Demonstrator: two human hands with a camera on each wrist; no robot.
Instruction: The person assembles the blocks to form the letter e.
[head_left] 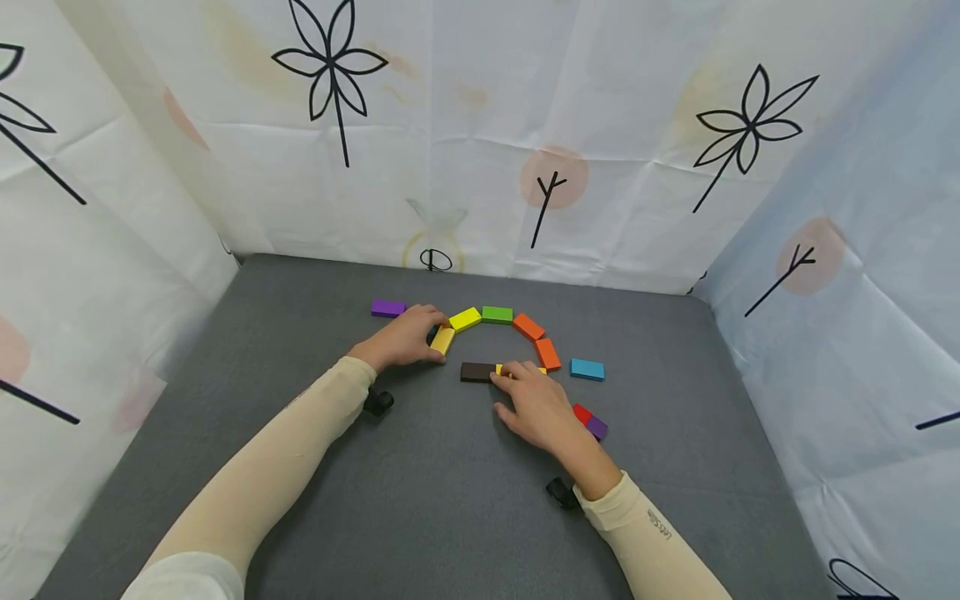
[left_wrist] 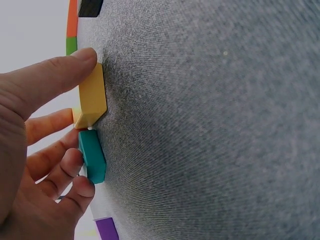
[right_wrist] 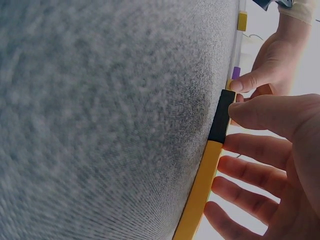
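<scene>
My left hand (head_left: 405,337) pinches a yellow-orange block (head_left: 443,340) between thumb and index finger, at the left end of an arc of blocks. Behind it, a teal block (left_wrist: 93,157) stands close to the other curled fingers; the hand mostly covers it in the head view. The arc continues with a yellow block (head_left: 465,319), a green block (head_left: 497,314) and two orange blocks (head_left: 528,326). Below the arc, my right hand (head_left: 536,407) rests with loosely extended fingers at a dark brown block (head_left: 477,372) and an adjoining yellow block (right_wrist: 197,192), which it partly covers.
A purple block (head_left: 387,308) lies left of the arc, a blue block (head_left: 587,369) right of it. Past my right hand are a red block (head_left: 581,413) and another purple block (head_left: 597,428). Patterned white curtains (head_left: 465,183) border the grey table (head_left: 420,500).
</scene>
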